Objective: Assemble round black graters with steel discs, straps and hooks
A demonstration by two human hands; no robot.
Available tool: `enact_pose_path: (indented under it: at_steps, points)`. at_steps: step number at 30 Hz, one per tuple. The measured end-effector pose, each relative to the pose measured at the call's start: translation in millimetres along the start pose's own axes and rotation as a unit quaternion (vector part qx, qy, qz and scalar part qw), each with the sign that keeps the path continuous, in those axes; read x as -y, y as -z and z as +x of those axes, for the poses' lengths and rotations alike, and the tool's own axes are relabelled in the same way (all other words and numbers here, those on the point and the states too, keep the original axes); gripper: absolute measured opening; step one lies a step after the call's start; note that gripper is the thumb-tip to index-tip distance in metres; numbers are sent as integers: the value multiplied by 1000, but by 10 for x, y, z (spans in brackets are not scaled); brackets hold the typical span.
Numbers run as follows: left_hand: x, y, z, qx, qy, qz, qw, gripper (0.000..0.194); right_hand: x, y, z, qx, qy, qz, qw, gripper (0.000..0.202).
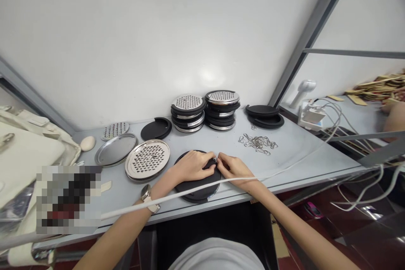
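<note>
A black round disc (pixel 198 194) lies on the table in front of me, near its front edge. My left hand (pixel 196 165) rests over the disc, its fingers closed at the upper right rim. There, a small shiny metal clip (pixel 215 160) shows between my two hands. My right hand (pixel 233 168) pinches at this clip from the right, its fingertips partly hidden. Close to my left wrist is a round metal grater plate (pixel 150 158). A pile of wire clips (pixel 259 142) lies beyond my right hand.
Two stacks of black-rimmed graters, a left stack (pixel 188 114) and a right stack (pixel 222 109), stand by the wall. Black discs (pixel 265 117) lie at right, another black disc (pixel 155 128) and metal plates (pixel 115 149) at left. A white cable (pixel 190 190) crosses before my arms.
</note>
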State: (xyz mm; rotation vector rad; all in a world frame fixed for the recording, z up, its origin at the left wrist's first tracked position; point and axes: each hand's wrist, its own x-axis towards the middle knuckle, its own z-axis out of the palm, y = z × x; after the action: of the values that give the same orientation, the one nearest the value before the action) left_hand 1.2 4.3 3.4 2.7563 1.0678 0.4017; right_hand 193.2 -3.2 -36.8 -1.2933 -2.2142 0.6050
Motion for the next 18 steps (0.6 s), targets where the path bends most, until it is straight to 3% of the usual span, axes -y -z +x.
enact_pose_path:
  at_steps: [18]
  points:
    - [-6,1,4,-6,-5,-22,1000,9,33,12,-5,-11,-3,-3,1000,24]
